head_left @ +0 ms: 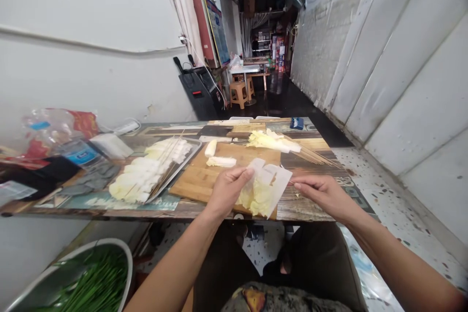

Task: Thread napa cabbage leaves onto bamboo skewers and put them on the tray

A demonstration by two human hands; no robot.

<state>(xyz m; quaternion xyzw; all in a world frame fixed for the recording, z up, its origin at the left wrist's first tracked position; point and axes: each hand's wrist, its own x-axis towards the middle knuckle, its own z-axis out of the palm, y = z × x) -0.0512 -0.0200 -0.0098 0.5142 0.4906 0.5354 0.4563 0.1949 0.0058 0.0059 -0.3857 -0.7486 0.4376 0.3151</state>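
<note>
My left hand [229,189] is closed, thumb over fingers, on several pale napa cabbage leaves [261,194] held above the near edge of a wooden cutting board [195,180]. To their right, my right hand [325,196] pinches a thin bamboo skewer [291,183], whose tip meets the edge of the leaves; how far it goes in is hidden. Two small cabbage pieces, an upright-looking one [211,148] and a flat one [221,162], lie on the board. Past it, skewered cabbage leaves [272,141] rest beside a fan of bare skewers [318,156].
On the left, a metal tray [192,153] bears rows of skewered cabbage [141,175]. Beyond it are a grey cloth [93,178], white tissues [111,146] and a plastic bottle [78,153]. A blue packet [297,123] sits at the far edge. Below left stands a bowl [128,263] of green stalks.
</note>
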